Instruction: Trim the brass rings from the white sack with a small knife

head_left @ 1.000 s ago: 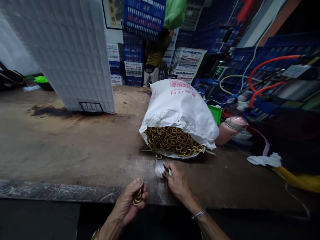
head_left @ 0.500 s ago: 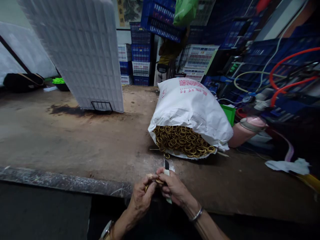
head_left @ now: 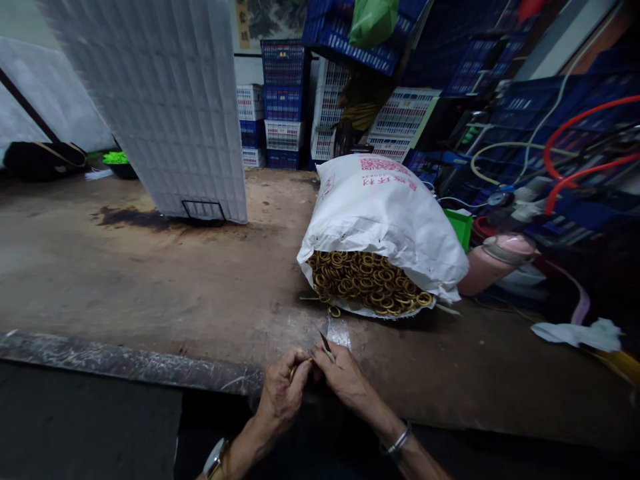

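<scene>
My left hand [head_left: 283,395] is closed around a small stack of brass rings [head_left: 295,369] at the near edge of the worn workbench [head_left: 150,280]. My right hand [head_left: 345,380] is closed on a small blade tool [head_left: 326,347] whose dark tip points up and away, and its fingers touch the rings in my left hand. Just beyond the hands lies a white woven sack [head_left: 385,213] on its side, its open mouth full of brass rings [head_left: 365,281]. One loose ring [head_left: 334,311] lies in front of the sack.
A tall white gridded panel [head_left: 165,100] stands at the back left. Stacked blue and white crates [head_left: 283,100] and a person [head_left: 363,100] are behind the bench. A pink bottle [head_left: 495,260], green box [head_left: 460,227], hoses and a crumpled rag [head_left: 575,332] crowd the right side.
My hands came together from apart; the left one brought the rings up to the right. The blade has tilted in my right hand, and the view shifted slightly.
</scene>
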The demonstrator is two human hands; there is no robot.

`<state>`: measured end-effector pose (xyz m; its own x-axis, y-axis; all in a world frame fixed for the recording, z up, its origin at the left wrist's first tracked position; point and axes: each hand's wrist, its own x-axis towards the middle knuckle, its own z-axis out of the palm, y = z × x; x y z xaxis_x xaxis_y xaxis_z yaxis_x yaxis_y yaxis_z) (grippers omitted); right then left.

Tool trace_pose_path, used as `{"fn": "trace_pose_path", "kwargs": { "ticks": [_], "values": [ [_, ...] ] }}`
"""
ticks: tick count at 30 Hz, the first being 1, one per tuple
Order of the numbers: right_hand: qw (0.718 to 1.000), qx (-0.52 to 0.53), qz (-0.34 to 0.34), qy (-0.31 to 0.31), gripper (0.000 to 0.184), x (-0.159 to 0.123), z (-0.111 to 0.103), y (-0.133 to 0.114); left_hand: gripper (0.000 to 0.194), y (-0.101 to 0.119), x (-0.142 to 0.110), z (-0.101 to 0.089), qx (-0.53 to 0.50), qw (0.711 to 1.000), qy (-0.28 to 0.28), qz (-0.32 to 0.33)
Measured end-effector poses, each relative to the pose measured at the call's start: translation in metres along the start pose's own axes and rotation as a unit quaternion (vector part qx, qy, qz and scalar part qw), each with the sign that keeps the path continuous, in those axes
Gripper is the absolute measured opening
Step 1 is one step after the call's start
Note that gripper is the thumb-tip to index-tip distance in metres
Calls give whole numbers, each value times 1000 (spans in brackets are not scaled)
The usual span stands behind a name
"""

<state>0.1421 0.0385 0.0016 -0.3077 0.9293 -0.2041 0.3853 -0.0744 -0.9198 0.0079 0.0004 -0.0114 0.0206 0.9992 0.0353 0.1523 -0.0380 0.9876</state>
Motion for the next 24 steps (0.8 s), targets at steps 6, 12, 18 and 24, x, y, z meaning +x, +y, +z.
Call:
{"fn": "trace_pose_path", "kwargs": {
  "ticks": [6,12,18,24],
  "values": [
    [1000,25,16,-2,25,2,3,1,25,5,3,0,-108,986,-63,-113],
    [999,26,21,-10,28,4,2,4,34,18,4,-1,-207,951,-67,-219],
    [983,-172,-57,25,19,-2,0,13,33,8,2,0,-224,954,-39,-194],
    [950,-301,-80,-13,30,-7,4,15,29,-7,0,2,-174,978,-31,-111]
  ]
}}
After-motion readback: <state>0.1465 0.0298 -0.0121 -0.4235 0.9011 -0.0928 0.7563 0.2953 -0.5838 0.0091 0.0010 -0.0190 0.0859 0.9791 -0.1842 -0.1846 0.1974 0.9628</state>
